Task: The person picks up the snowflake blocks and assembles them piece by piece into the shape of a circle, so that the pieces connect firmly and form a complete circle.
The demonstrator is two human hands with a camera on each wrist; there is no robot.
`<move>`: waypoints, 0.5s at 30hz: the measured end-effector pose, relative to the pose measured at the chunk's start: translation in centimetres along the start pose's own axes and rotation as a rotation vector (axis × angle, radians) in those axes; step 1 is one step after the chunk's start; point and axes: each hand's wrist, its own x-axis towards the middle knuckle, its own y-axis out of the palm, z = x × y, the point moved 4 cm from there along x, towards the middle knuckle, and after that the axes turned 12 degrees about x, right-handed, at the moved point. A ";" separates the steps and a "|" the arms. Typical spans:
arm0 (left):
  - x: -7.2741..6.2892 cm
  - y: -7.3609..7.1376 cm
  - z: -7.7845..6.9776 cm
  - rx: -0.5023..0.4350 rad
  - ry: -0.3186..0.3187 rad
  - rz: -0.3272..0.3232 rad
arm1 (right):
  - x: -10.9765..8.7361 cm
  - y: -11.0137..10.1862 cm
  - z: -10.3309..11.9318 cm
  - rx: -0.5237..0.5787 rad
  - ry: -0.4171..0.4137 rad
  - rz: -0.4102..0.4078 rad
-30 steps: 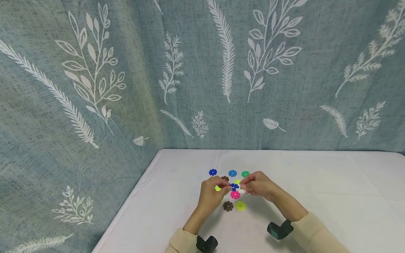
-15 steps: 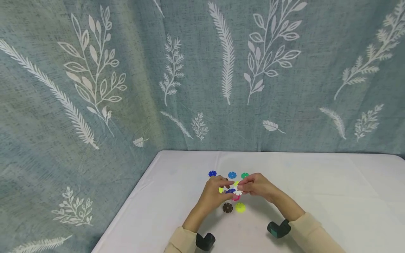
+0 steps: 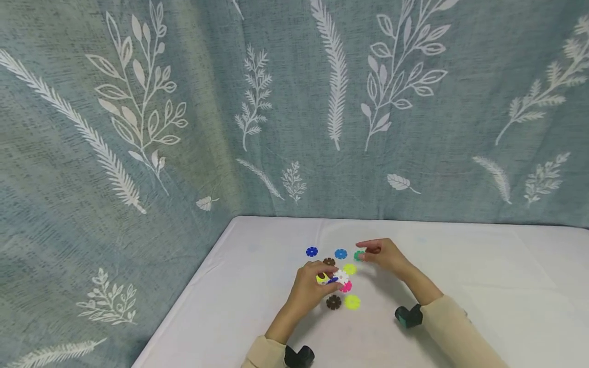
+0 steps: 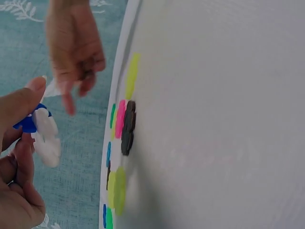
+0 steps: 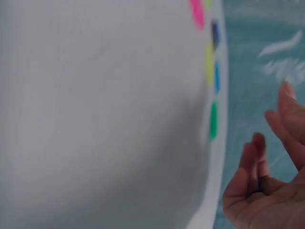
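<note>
My left hand [image 3: 307, 284] pinches a dark blue notched disc [image 4: 28, 124] between thumb and fingers. A white notched disc [image 4: 47, 143] stands slotted into the blue one at an angle. Both are held up over the table. My right hand [image 3: 387, 256] is apart from them, its fingers extended and holding nothing. In the head view its fingertips overlap a green notched disc [image 3: 358, 255] at the back right of the group. In the right wrist view the hand is raised above the tabletop, thumb and fingers spread.
Several more notched discs lie on the white table [image 3: 460, 286]: dark blue [image 3: 312, 251], light blue [image 3: 340, 254], brown [image 3: 333, 302], yellow [image 3: 352, 302] and pink [image 3: 346, 287]. A leaf-patterned teal curtain [image 3: 285, 102] hangs behind and to the left. Each wrist carries a black device.
The right hand brought the white disc against the blue one and let go. It has moved back and right toward the green disc. The left hand now carries both discs.
</note>
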 end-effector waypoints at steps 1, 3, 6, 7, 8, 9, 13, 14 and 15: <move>0.0 0.0 0.1 0.003 -0.019 -0.002 | 0.3 -0.3 -0.3 -0.044 0.007 -0.012; -0.1 -0.2 0.4 0.011 -0.058 -0.005 | 0.9 -0.7 -1.0 -0.129 0.034 -0.017; -0.2 -0.3 0.6 0.029 -0.091 -0.011 | 1.7 -0.7 -1.8 -0.210 0.082 -0.014; -0.2 -0.4 0.7 0.029 -0.099 -0.011 | 1.9 -0.6 -2.0 -0.227 0.095 -0.025; -0.2 -0.4 0.7 0.027 -0.105 -0.008 | 2.1 -0.6 -2.1 -0.247 0.102 -0.038; -0.2 -0.4 0.8 0.024 -0.108 -0.005 | 2.2 -0.5 -2.2 -0.265 0.107 -0.053; -0.1 -0.3 0.9 0.008 -0.121 0.002 | 2.5 -0.4 -2.2 -0.322 0.075 -0.098; -0.1 -0.3 0.9 0.007 -0.124 -0.001 | 2.5 -0.4 -2.2 -0.332 0.064 -0.102; -0.1 -0.3 0.9 0.004 -0.125 -0.007 | 2.5 -0.4 -2.2 -0.338 0.055 -0.101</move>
